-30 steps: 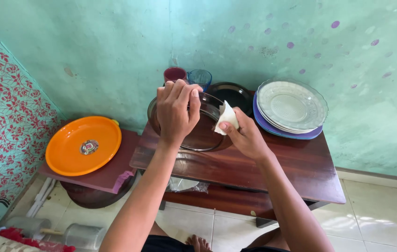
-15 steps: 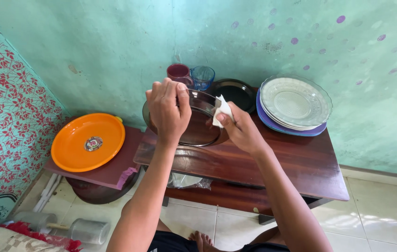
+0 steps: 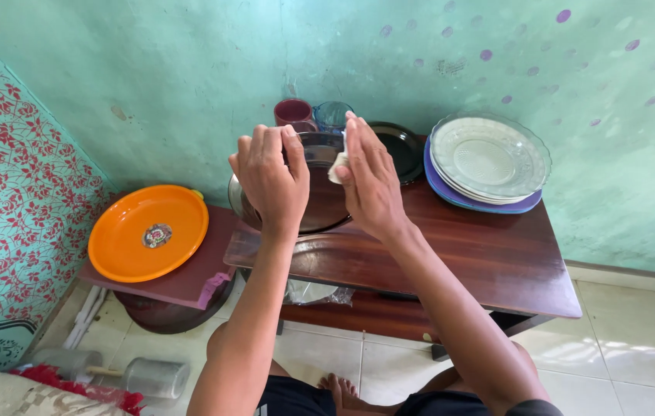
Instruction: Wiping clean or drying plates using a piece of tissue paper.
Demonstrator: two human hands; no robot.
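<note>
Tilted up at the far-left part of the dark wooden worktop [image 3: 497, 262], the smoky glass dish [image 3: 319, 202] looks rigid, slick and breakable, so the left hand [image 3: 269, 179] closes on its rim while the right hand [image 3: 370, 181] presses a white cloth [image 3: 337, 166] against it.

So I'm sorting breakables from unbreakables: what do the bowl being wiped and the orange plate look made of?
The bowl looks like smoked glass: you can see through its glossy wall. The orange plate looks like plastic or melamine, opaque with a soft, even sheen, though I can't be certain.
</note>
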